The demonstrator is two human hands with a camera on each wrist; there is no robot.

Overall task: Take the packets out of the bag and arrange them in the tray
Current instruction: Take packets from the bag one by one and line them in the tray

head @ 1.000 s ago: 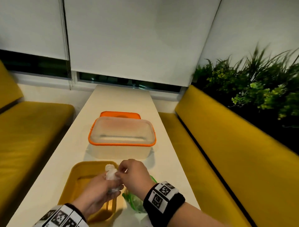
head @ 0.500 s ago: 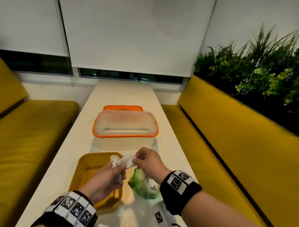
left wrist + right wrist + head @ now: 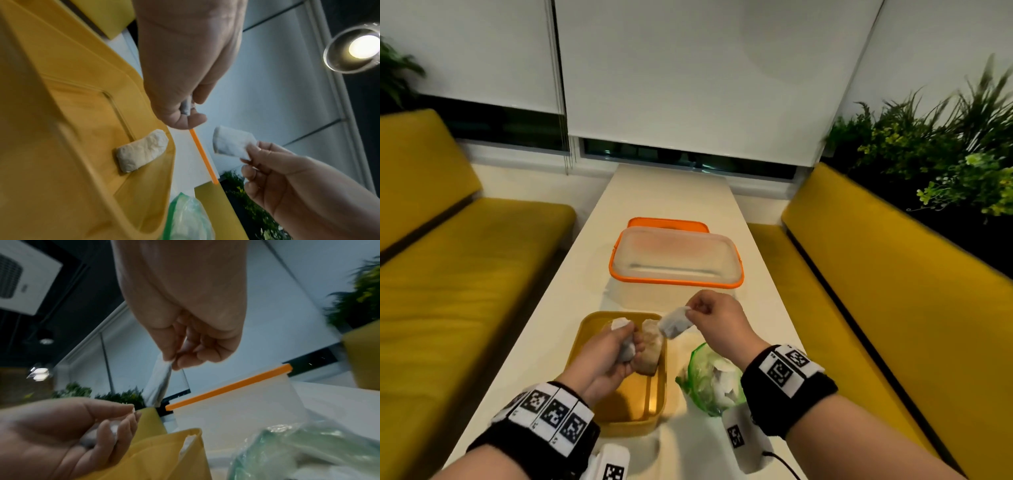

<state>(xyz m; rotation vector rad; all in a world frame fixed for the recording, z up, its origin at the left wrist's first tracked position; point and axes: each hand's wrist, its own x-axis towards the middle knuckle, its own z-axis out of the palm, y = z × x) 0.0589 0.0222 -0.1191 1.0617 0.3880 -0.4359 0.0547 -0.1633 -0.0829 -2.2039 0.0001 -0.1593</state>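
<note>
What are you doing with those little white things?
A person is moving packets from the green bag to the yellow tray. The right hand pinches one packet by its corner above the tray's edge. The left hand holds another packet over the tray. One packet already lies inside.
</note>
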